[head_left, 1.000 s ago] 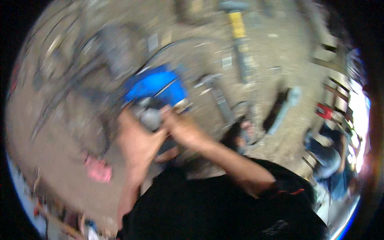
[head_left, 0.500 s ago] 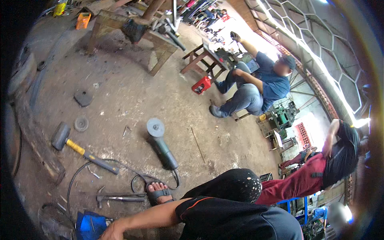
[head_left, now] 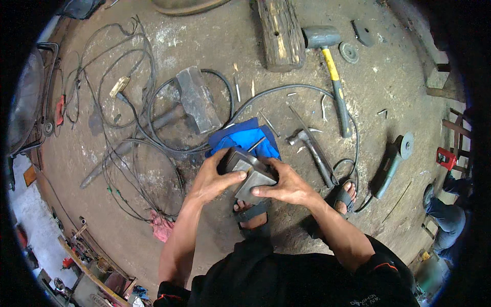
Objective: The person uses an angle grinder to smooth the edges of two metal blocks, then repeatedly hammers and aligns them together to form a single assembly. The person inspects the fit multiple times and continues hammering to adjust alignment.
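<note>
Left hand (head_left: 212, 179) and right hand (head_left: 287, 185) are gripping a grey metal piece (head_left: 254, 185).
From the left, a sledgehammer (head_left: 198, 102) and a pink cloth (head_left: 162, 226) are lying on the floor (head_left: 215, 238); the left hand is wrapping one side of the piece, thumb pressing on top; a blue cloth (head_left: 236, 138) is lying just beyond; the right hand is clasping the other side; a claw hammer (head_left: 318, 157) and an angle grinder (head_left: 392, 170) are lying rightward.

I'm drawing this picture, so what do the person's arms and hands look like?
The left hand and right hand wear no gloves, and the forearms are bare. The short black sleeves each have a thin orange line.
</note>
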A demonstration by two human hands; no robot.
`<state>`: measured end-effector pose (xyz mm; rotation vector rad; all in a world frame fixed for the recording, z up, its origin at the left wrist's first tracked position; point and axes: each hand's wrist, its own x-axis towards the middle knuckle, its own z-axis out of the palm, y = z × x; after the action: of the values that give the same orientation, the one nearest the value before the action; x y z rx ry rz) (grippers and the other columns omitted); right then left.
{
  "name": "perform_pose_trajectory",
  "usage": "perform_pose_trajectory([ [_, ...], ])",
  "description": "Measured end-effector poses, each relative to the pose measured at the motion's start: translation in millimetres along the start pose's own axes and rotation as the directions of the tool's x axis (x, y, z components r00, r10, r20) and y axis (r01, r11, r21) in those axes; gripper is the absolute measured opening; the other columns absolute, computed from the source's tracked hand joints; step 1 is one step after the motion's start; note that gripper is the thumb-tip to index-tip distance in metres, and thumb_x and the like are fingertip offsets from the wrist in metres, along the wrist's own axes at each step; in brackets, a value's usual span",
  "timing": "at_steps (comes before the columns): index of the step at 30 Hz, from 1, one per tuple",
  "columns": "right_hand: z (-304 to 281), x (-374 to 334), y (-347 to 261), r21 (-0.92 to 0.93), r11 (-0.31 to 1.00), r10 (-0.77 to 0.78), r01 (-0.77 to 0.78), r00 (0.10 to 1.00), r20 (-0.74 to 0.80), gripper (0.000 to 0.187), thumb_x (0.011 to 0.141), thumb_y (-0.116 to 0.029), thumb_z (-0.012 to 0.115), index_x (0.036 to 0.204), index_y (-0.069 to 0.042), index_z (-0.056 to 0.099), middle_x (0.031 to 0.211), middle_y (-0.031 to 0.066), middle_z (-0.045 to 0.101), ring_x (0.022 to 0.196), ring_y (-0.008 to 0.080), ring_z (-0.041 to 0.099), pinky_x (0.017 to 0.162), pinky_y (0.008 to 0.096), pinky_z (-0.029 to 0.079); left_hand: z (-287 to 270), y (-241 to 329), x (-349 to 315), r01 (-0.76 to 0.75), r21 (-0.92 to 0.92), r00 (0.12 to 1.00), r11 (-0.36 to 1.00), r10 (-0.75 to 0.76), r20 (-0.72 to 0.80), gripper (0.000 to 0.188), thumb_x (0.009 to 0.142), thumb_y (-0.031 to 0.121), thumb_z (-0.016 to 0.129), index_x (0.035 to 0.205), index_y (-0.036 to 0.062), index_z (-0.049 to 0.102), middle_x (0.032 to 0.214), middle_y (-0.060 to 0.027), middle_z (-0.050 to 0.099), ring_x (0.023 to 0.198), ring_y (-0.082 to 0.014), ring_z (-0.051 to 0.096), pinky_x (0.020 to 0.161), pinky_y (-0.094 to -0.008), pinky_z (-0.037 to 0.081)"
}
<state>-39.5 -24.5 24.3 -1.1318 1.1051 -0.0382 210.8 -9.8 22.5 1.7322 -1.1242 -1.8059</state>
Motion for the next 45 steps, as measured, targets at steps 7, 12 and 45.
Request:
perform_pose_trajectory([
  [7, 28.7, 4.0, 23.9, 0.293, 0.956, 0.078, -0.021, 0.98, -0.183, 0.097, 0.079, -0.033, 0.09, 0.152, 0.009, 0.043, 0.146, 0.0268, 0.056, 0.139, 0.0346, 0.052, 0.118, 0.0444, 0.038, -7.1, 3.5, 35.4, -0.046, 0.134, 0.993, 0.99, 0.031, 0.113, 0.093, 0.075, 0.044, 0.09, 0.142, -0.01, 0.056, 0.141, -0.0281, 0.063, 0.131, -0.034, 0.062, 0.114, -0.0407, 0.045],
  [12, 34.5, 0.4, 22.5, 0.207, 0.973, -0.061, 0.101, 0.98, -0.192, 0.087, 0.08, -0.02, 0.086, 0.151, 0.007, 0.042, 0.139, 0.022, 0.06, 0.129, 0.0336, 0.058, 0.112, 0.0459, 0.045, -5.9, -5.2, 22.6, -0.161, 0.112, 0.982, 0.981, 0.148, 0.116, 0.098, 0.075, 0.052, 0.089, 0.145, -0.0075, 0.054, 0.147, -0.0297, 0.057, 0.139, -0.0394, 0.055, 0.119, -0.0432, 0.041],
  [45, -167.3, 48.7, 0.7, -0.658, 0.732, -0.421, -0.178, 0.641, -0.642, 0.017, 0.09, -0.013, 0.073, 0.099, -0.001, 0.065, 0.098, 0.0219, 0.072, 0.094, 0.0426, 0.07, 0.084, 0.0506, 0.056, 3.5, 11.8, 50.6, -0.106, 0.186, 0.983, 0.977, 0.075, 0.167, 0.088, 0.083, 0.049, 0.083, 0.142, -0.0106, 0.057, 0.143, -0.0293, 0.061, 0.134, -0.0352, 0.059, 0.112, -0.0401, 0.046],
])
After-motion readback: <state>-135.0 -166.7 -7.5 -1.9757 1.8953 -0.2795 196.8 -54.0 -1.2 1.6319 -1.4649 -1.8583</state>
